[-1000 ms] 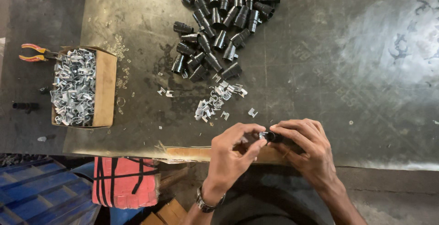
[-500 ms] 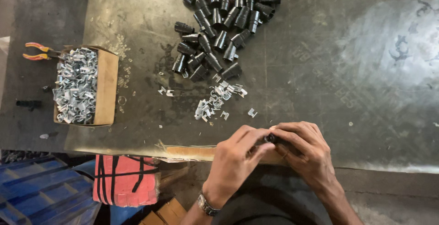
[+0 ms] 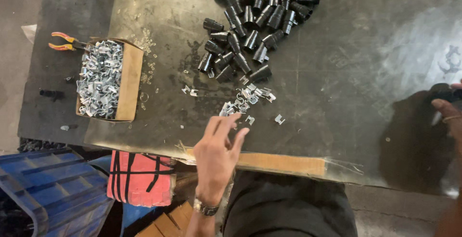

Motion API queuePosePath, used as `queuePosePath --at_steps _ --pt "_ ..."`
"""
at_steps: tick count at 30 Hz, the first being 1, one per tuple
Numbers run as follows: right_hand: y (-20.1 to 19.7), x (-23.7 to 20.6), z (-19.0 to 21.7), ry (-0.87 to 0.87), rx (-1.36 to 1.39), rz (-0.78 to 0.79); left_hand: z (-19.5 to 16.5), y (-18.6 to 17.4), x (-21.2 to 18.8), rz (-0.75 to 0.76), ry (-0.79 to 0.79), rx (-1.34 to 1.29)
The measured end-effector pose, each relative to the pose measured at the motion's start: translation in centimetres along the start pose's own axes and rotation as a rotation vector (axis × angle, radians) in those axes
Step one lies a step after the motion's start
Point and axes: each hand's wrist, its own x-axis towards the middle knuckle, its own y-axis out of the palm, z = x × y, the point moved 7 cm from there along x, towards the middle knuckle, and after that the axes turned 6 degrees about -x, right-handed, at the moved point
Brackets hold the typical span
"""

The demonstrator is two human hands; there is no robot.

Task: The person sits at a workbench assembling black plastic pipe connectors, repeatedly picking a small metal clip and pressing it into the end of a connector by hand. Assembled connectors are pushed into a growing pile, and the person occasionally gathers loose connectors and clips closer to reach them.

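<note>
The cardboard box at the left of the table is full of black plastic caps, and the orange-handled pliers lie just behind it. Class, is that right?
Not quite. In the head view the cardboard box holds small silvery metal clips, not black caps. The black plastic caps lie in a loose heap on the bare table, further right. The orange-handled pliers do lie just behind the box.

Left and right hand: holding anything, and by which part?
Left hand holds nothing, fingers open just short of the loose metal clips. Right hand, cut by the frame edge, grips something dark; which part cannot be told.
</note>
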Motion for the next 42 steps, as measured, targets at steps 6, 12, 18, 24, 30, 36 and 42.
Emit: queuePosePath --at_steps 6,12,18,24,30,36,42 --pt "4.1 -5.4 12.0 -0.310 -0.350 -0.113 -1.7 2.2 0.1 -0.057 0.260 0.125" --pt "17.3 -5.8 27.0 -1.011 -0.411 0.185 -0.9 3.0 -1.2 0.070 0.207 0.090" --pt "19.9 -2.5 26.4 -0.831 -0.792 0.361 0.6 1.5 -2.1 0.066 0.013 -0.259" --pt "13.7 -5.8 21.9 -0.526 -0.147 0.240 0.9 1.7 -1.8 0.172 -0.010 -0.471" --pt "12.5 -11.4 20.2 -0.411 -0.013 0.255 -0.5 2.2 -1.8 0.108 0.157 -0.338" --pt "12.4 -12.3 19.6 -0.369 -0.084 0.169 -0.3 3.0 -1.9 0.180 0.092 -0.196" --pt "13.1 -12.8 18.3 -0.288 -0.018 0.255 -0.7 2.6 -2.3 0.123 0.093 -0.315"
